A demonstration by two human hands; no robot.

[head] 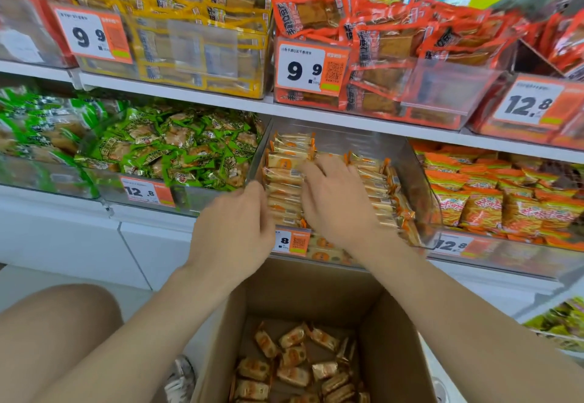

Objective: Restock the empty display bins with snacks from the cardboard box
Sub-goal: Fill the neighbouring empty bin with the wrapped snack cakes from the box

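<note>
Your right hand (335, 200) lies flat, fingers extended, on the snacks (284, 181) ranked in the clear display bin (410, 162). Your left hand (235, 222) curls at the row's left end; its grip cannot be determined. Loose packs (294, 358) lie in the cardboard box (388, 339). Expect light, slippery, crushable wrappers: pinch each across its long sides.

Head camera looks forward-down, near the display bin (410, 165)
</note>
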